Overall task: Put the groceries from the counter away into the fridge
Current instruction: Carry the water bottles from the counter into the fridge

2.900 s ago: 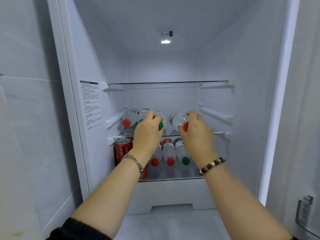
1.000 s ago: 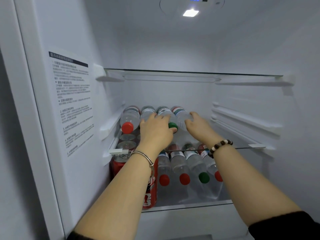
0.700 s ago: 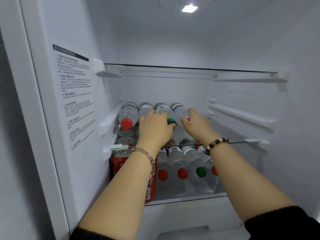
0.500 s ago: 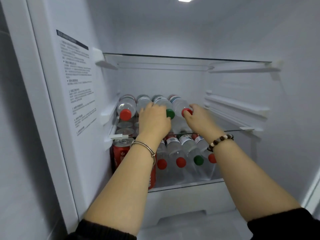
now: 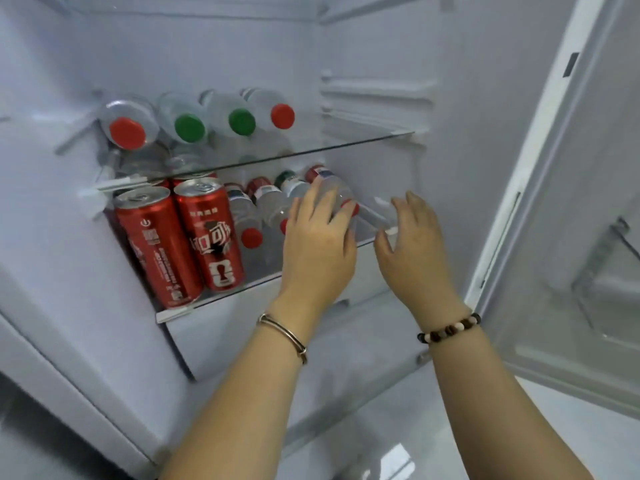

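1. A person reaches both arms into the open fridge (image 5: 381, 46), with the hands at the lower glass shelf (image 5: 259, 271).
2. The left hand (image 5: 318, 247) curls over a water bottle (image 5: 334, 190) lying on its side at the right end of that shelf's row, its red cap showing beside the thumb.
3. The right hand (image 5: 412, 244) hovers just beside it, fingers spread and loosely bent, holding nothing.
4. Two red cans (image 5: 211, 233) stand upright at the shelf's left front, with other bottles (image 5: 242, 216) lying between them and the hands.
5. On the upper glass shelf (image 5: 363, 140), four bottles (image 5: 188, 126) lie caps forward: red, green, green, red.
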### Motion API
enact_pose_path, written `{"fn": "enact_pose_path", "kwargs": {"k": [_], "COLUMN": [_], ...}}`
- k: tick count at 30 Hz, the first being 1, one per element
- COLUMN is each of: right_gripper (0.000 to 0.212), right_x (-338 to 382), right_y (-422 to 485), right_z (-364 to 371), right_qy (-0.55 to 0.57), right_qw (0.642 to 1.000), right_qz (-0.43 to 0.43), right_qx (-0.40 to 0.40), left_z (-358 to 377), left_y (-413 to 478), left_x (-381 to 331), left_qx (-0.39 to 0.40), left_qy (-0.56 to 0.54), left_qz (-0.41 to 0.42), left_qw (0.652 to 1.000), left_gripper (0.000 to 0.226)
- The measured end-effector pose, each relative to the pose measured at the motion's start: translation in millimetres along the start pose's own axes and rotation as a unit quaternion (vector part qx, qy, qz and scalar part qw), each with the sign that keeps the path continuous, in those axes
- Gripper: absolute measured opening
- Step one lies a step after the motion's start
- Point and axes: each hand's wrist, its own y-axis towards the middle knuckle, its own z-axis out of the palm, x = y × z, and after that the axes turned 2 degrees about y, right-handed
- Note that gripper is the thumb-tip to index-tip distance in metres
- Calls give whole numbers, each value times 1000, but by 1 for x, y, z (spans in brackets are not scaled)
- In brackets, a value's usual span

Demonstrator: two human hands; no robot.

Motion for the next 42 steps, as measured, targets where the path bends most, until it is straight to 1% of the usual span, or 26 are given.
{"fn": "enact_pose_path", "kwargs": {"k": [4,7,9,12,15,18,21,23,26,29,33,36,39,42], "right_gripper": [51,51,51,54,59,62,63,63,65,65,66,66,67,67], "right_x": [-37,-64,-82,-111,-142,-171,-197,-214,-239,-259,-271,-278,-285,-291], "right_y": [-66,-121,-151,-180,-200,-225,-259,-288,-341,-398,-469,-519,-560,-589], "right_z": [-11,-22,-33,-57,-91,-135,-192,-238,-314,-388,-472,-523,-563,-596], "right_qy": [-42,-57,-72,-112,-156,-183,-212,-240,-270,-300,-315,-336,-347,-367], "right_qw": [996,989,982,967,948,930,909,889,857,818,769,725,679,641], "right_qz": [65,108,143,203,259,308,354,385,438,491,555,598,641,665], "right_qx": [53,87,102,102,98,83,67,61,32,10,-38,-67,-93,-106], "left_z": [38,58,70,81,88,92,91,86,75,57,28,5,-14,-24], "left_y": [-50,-80,-93,-104,-108,-114,-122,-129,-146,-169,-205,-231,-250,-263], "left_x": [-36,-65,-84,-118,-163,-220,-292,-352,-450,-547,-664,-737,-800,-851], "left_qx": [94,155,181,218,263,294,299,318,339,337,348,344,349,340], "left_qy": [-65,-99,-124,-159,-188,-209,-229,-242,-266,-307,-343,-386,-407,-421], "left_qz": [2,46,75,109,144,186,230,251,293,359,419,461,505,539], "left_qw": [993,982,973,957,935,914,897,882,854,815,765,721,676,645], "left_gripper": [37,41,40,35,36,40,45,53,60,60,66,70,69,69]}}
